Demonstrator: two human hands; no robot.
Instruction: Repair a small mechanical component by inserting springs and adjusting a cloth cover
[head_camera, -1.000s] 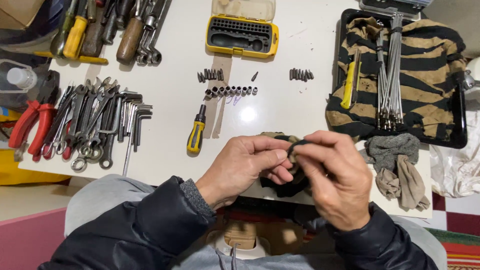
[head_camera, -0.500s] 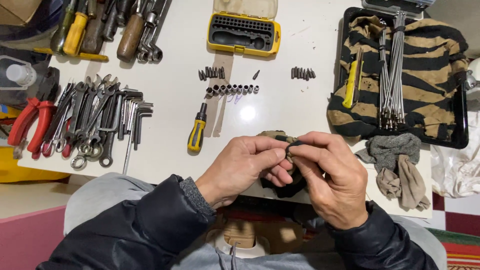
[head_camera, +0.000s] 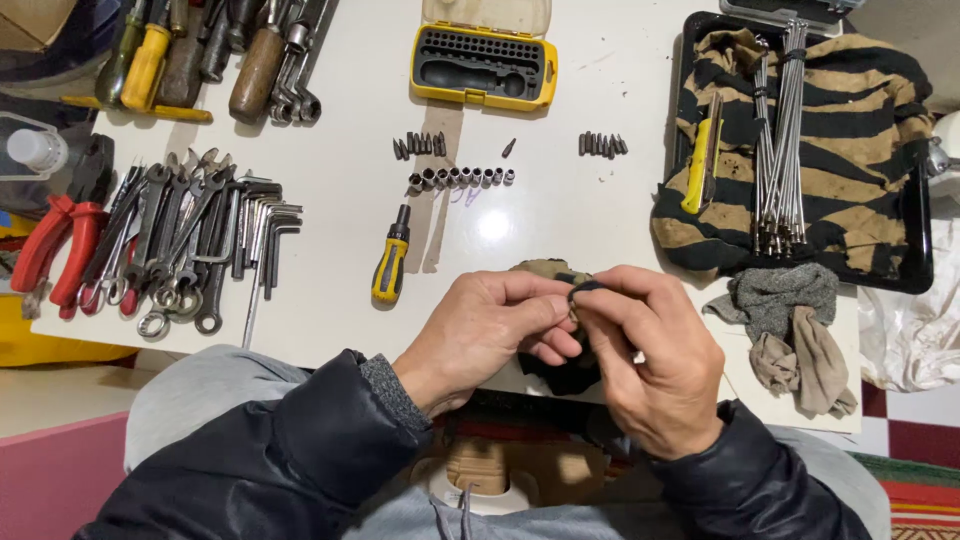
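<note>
My left hand (head_camera: 490, 330) and my right hand (head_camera: 655, 350) meet over the near edge of the white table (head_camera: 340, 200). Together the fingertips pinch a small dark bit (head_camera: 580, 287) and a dark rag (head_camera: 560, 370) that hangs below them. A greenish cloth (head_camera: 540, 270) lies just behind the fingers. A short yellow and black screwdriver (head_camera: 390, 262) lies to the left of my left hand. Farther back are rows of small dark bits (head_camera: 420, 145), sockets (head_camera: 460, 178) and more dark bits (head_camera: 602, 144).
An open yellow bit case (head_camera: 485, 62) sits at the back centre. Wrenches and hex keys (head_camera: 200, 240) and red pliers (head_camera: 55, 250) lie left. A black tray (head_camera: 915, 240) at right holds a striped cloth, metal rods (head_camera: 780, 130) and a yellow tool. Grey rags (head_camera: 790, 320) lie near the right edge.
Both hands stay together at the table edge; the fingers have shifted slightly on the small dark bit and rag. Nothing else on the table has moved.
</note>
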